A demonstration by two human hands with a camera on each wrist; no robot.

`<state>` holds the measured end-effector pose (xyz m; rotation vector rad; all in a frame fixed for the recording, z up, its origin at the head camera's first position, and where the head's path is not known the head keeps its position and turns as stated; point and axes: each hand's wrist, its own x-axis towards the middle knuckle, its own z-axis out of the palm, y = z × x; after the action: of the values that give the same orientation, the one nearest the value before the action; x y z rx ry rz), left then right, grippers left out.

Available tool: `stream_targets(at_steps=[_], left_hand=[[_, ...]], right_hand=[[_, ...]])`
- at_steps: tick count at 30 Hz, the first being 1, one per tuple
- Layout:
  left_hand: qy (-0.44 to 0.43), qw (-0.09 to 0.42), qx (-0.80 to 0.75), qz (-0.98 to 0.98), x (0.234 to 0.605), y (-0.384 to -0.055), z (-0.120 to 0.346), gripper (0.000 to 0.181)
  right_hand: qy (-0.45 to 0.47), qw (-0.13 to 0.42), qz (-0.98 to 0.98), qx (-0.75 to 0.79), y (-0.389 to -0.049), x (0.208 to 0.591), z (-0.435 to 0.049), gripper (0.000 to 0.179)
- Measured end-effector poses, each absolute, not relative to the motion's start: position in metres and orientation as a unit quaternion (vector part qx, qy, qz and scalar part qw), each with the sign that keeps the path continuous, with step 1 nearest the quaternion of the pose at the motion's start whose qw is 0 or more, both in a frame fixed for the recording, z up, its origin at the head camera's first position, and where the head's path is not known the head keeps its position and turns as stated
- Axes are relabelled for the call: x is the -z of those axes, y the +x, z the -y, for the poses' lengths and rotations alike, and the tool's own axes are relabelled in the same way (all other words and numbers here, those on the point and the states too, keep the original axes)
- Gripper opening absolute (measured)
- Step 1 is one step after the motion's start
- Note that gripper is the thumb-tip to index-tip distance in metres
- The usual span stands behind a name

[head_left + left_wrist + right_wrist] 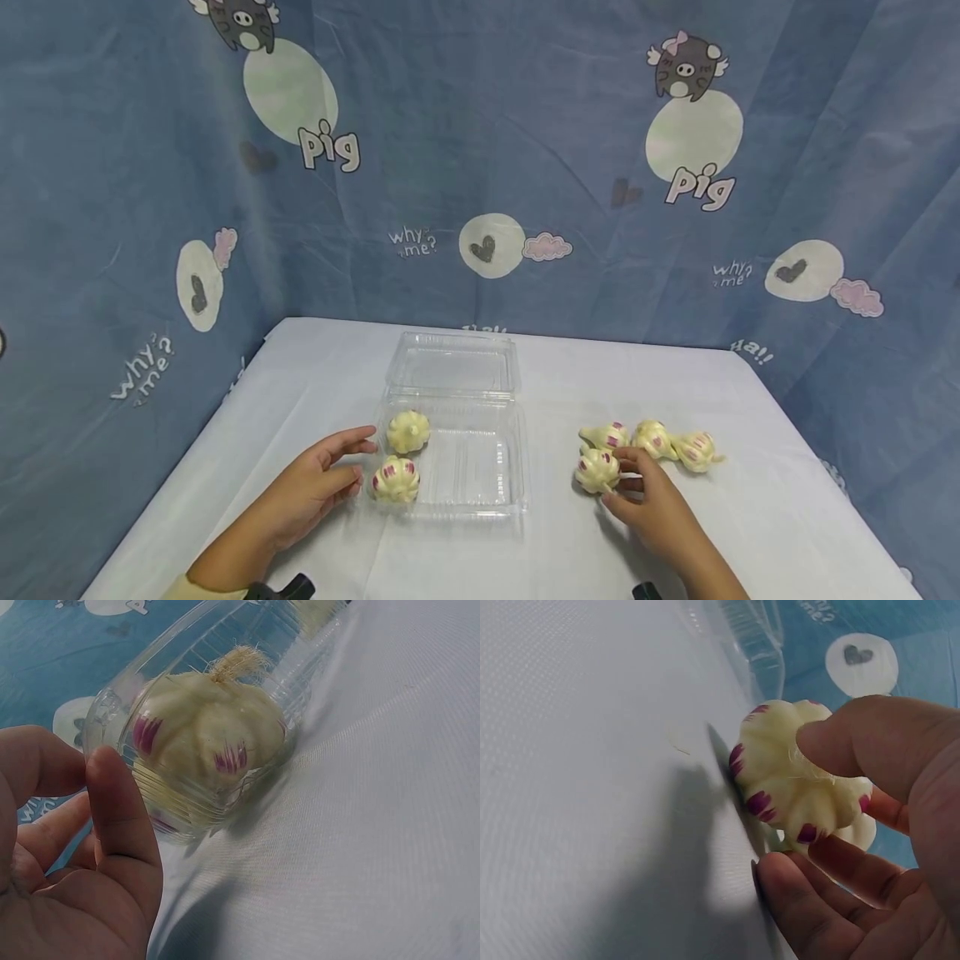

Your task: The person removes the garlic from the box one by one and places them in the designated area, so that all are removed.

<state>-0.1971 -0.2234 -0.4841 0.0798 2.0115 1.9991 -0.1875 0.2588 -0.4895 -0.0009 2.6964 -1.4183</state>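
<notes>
In the head view my left hand (318,483) is at the left side of a clear plastic clamshell box (483,500), its fingers apart and relaxed. In the left wrist view its thumb and forefinger are right at the box's rim. Inside the box, along its left side, are a pale garlic bulb (408,432) and a purple-marked bulb (396,479). My right hand (652,504) holds another purple-marked garlic bulb (776,776) at the right, thumb on its root end and fingers round the other side.
Several more garlic bulbs (652,439) lie in a row just behind my right hand. The box's lid (453,364) is folded back toward the far edge. A white cloth (555,558) covers the table, with a blue printed curtain (450,150) behind it.
</notes>
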Motion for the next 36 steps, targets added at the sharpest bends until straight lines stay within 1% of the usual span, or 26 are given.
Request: stream_targets(at_steps=[8, 16, 27, 33, 36], left_hand=[[0.031, 0.153, -0.696, -0.701, 0.4837, -0.1969, 0.2237, 0.068], [0.033, 0.156, -0.694, -0.703, 0.4858, -0.198, 0.2252, 0.069], [0.029, 0.156, -0.693, -0.703, 0.4889, -0.1989, 0.2262, 0.068], [0.02, 0.155, -0.694, -0.703, 0.489, -0.199, 0.2258, 0.067], [0.026, 0.155, -0.695, -0.702, 0.4886, -0.1987, 0.2257, 0.067]], right_hand=[[0.017, 0.047, -0.886, 0.461, -0.1881, 0.4908, -0.2565, 0.062], [0.016, 0.039, -0.892, 0.449, -0.1871, 0.4906, -0.2567, 0.059], [0.016, 0.008, -0.899, 0.438, -0.187, 0.4911, -0.2591, 0.043], [0.033, -0.003, -0.914, 0.404, -0.186, 0.4894, -0.2598, 0.027], [0.041, -0.005, -0.918, 0.395, -0.1856, 0.4884, -0.2605, 0.023]])
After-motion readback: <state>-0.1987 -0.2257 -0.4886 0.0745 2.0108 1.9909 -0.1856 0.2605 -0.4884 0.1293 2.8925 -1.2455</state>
